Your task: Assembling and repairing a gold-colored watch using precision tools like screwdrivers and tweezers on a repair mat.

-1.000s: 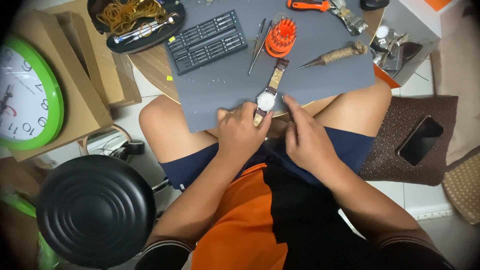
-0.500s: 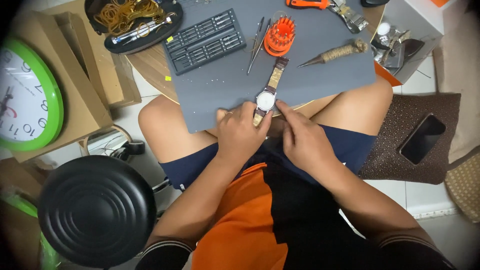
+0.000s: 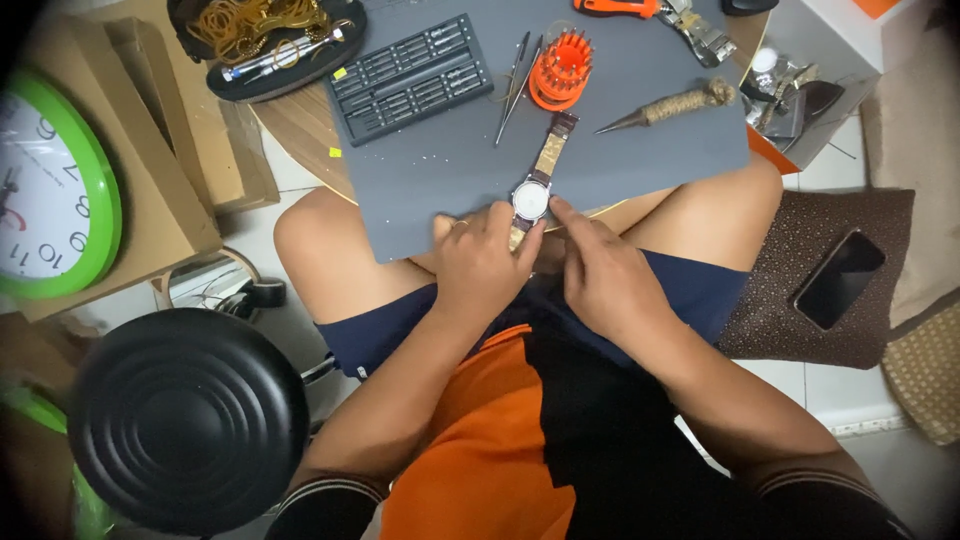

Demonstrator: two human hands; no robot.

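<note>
A wristwatch (image 3: 532, 198) with a white dial and a tan strap lies on a grey work mat (image 3: 440, 170) at its near edge. My left hand (image 3: 482, 265) covers the strap's near end, its fingers pressed against the watch case. My right hand (image 3: 600, 275) rests just right of the watch, index finger stretched out so its tip touches the case's right side. Neither hand lifts the watch off the mat.
On the mat: a dark tray of screwdriver bits (image 3: 410, 75), tweezers (image 3: 515, 85), an orange round tool holder (image 3: 560, 68), a twine-wrapped awl (image 3: 665, 105). A green-rimmed wall clock (image 3: 45, 190) lies left, a black stool (image 3: 185, 415) lower left, a phone (image 3: 838, 278) right.
My right hand has shifted a little, and its index finger now points at the watch case. The watch and my left hand stay where they were.
</note>
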